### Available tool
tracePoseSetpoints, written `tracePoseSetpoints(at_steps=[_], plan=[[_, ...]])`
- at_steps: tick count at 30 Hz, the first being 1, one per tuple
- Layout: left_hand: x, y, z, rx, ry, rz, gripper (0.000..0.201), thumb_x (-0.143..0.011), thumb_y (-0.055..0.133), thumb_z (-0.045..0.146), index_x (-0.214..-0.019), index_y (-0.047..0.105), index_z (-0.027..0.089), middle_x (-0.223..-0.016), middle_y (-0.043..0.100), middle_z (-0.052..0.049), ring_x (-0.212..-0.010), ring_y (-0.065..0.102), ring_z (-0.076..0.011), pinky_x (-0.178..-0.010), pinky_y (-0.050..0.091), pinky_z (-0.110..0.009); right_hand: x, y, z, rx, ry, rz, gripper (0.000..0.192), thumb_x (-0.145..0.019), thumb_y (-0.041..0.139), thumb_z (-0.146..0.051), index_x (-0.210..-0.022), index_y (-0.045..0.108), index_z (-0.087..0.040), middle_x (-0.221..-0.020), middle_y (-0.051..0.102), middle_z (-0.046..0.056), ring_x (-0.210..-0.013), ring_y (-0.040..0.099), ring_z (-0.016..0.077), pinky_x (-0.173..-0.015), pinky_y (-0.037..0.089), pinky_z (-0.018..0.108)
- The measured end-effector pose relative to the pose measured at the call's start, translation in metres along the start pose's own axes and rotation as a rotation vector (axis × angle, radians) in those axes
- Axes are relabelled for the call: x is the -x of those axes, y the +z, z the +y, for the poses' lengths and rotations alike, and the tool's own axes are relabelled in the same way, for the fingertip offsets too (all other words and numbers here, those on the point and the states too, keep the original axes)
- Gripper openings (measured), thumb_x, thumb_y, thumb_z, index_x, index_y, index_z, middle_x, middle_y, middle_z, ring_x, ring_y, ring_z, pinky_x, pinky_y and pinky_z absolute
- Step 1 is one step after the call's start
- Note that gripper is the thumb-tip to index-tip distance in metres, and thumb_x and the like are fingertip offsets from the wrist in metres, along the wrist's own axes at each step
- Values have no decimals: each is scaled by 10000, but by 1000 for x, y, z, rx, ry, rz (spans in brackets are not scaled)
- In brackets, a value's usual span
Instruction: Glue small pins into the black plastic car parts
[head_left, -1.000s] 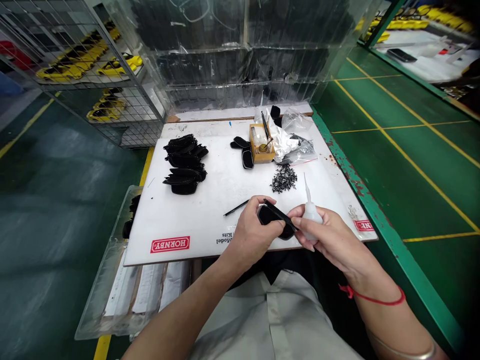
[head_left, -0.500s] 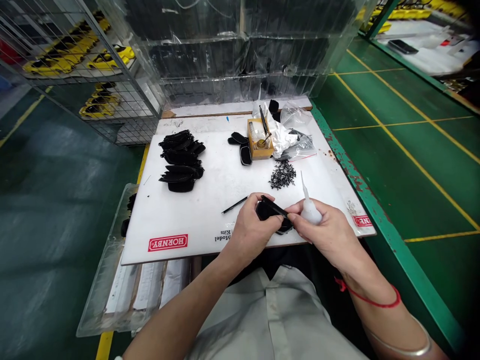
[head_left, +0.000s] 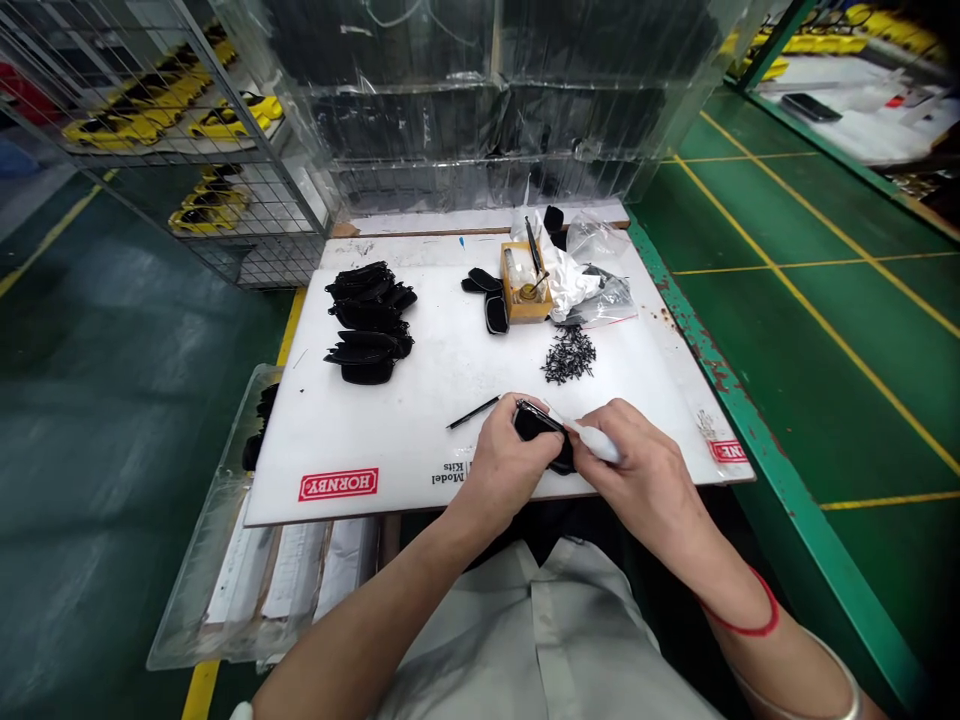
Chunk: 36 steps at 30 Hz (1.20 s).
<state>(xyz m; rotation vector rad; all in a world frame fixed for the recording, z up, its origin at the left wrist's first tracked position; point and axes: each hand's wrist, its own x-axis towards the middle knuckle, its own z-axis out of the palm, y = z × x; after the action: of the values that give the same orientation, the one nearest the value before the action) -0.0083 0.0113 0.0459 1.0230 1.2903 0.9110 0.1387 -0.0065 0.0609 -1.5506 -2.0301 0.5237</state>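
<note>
My left hand (head_left: 504, 458) is closed around the edge of a rounded, dark black plastic part (head_left: 538, 424), holding it tilted above the table's near edge. In my right hand (head_left: 646, 465) is a small white squeeze bottle (head_left: 600, 443), lying sideways between thumb and fingers. Its thin nozzle points left toward the upper edge of the black part; whether the tip touches cannot be made out. A thin black stick-like tool (head_left: 472, 412) lies left of my left hand. Beyond my hands is a heap of tiny black pieces (head_left: 568, 355).
Stacked black parts (head_left: 367, 310) lie on the left of the white board (head_left: 427, 380). A wooden box (head_left: 536, 308) with tools and a jar stands at the back, beside loose black parts (head_left: 495, 312) and plastic bags (head_left: 611, 300). A wire rack (head_left: 247, 150) holds yellow model cars.
My right hand has tipped the squeeze bottle from upright to sideways, bringing its nozzle to the black part. The left hand keeps its hold, and the part is turned slightly.
</note>
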Motion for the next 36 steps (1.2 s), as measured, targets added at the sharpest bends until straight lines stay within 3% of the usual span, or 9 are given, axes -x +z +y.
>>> tracePoseSetpoints(at_steps=[5, 10, 13, 15, 20, 25, 36], plan=[[-4, 0, 1, 20, -13, 8, 197, -676, 621, 162, -863, 568, 195, -790, 574, 20, -748, 510, -119, -668, 412, -216, -4, -1, 4, -34, 35, -55, 122, -854, 488, -209, -904, 599, -214, -794, 521, 19, -724, 524, 150, -646, 409, 264], [-10, -5, -2, 75, -100, -21, 213, -683, 648, 205, -879, 566, 191, -692, 545, 33, -601, 488, -93, -550, 399, -200, -11, -11, 10, -346, 322, -106, 248, -833, 550, -406, -944, 627, -199, -768, 603, 19, -654, 537, 141, -589, 430, 260], [-9, -11, -6, 124, -138, -40, 189, -705, 638, 202, -875, 558, 193, -671, 537, 43, -497, 456, -61, -492, 384, -188, -15, -12, 22, -418, 468, -66, 321, -792, 590, -439, -981, 608, -181, -674, 584, -11, -526, 492, 113, -507, 400, 245], [-8, -15, -9, 149, -176, -39, 179, -715, 634, 195, -873, 551, 194, -710, 549, 41, -462, 463, -44, -472, 385, -182, -19, -8, 33, -405, 490, -32, 314, -783, 592, -436, -956, 606, -174, -661, 583, -17, -513, 488, 112, -506, 396, 247], [-5, -21, -15, 223, -229, -61, 190, -738, 658, 215, -896, 555, 195, -856, 572, 14, -549, 561, -52, -545, 479, -190, -32, 11, 56, -160, 339, 15, 197, -814, 535, -357, -861, 620, -186, -773, 636, 10, -716, 566, 163, -659, 419, 277], [-4, -23, -19, 338, -242, -60, 219, -716, 701, 207, -889, 571, 176, -868, 555, -4, -708, 591, -90, -653, 545, -217, -45, 23, 57, 113, 155, -16, 188, -866, 453, -307, -865, 605, -196, -873, 634, 54, -820, 566, 194, -734, 402, 305], [0, -23, -12, 526, -258, -79, 171, -816, 617, 298, -872, 575, 143, -900, 556, -29, -750, 606, -100, -698, 585, -242, -53, 31, 38, 471, 282, -63, 201, -888, 437, -359, -868, 566, -205, -894, 643, 85, -790, 584, 239, -567, 301, 303]])
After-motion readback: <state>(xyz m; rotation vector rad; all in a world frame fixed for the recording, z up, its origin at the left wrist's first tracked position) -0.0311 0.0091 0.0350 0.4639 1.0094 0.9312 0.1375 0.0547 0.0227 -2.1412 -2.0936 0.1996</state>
